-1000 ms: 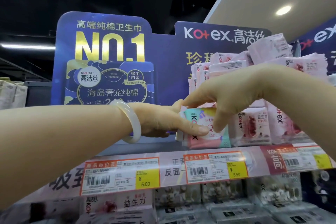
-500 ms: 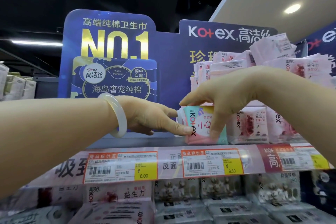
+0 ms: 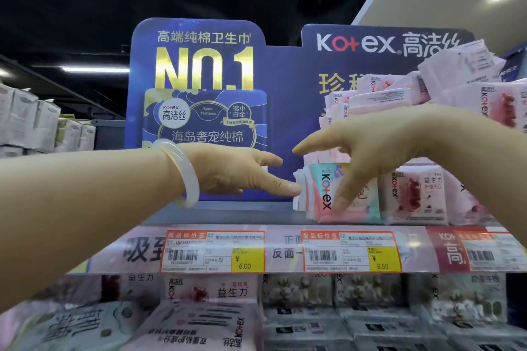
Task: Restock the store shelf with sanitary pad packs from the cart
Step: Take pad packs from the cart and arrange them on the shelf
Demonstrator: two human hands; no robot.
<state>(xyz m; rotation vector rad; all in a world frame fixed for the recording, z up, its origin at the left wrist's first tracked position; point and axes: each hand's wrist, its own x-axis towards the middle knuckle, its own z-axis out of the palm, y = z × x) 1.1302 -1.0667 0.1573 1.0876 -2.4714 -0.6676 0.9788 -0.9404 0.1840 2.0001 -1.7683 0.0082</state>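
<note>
- Head view: a person's two bare hands reach to the upper shelf (image 3: 228, 215) of a store display, squaring up a teal-and-pink pad pack (image 3: 319, 194) that stands at the left end of a row.
- Left hand (image 3: 242, 174), a pale bangle (image 3: 182, 171) on its wrist, has fingers extended, one fingertip touching the pack's left edge; it grips nothing.
- Right hand (image 3: 368, 151) hovers over the pack's front with fingers spread and pointing down; whether they touch the wrapper cannot be told.
- To the right, pink packs (image 3: 413, 194) stand on the shelf and more are heaped behind them, toward the blue brand board (image 3: 199, 94).
- Restocking looks well under way on the right side, while the shelf's left stretch, above the 6.00 price tag (image 3: 212, 251), holds no packs, so that section appears left to fill.
- No cart is in view, so how much stock remains cannot be judged.
</note>
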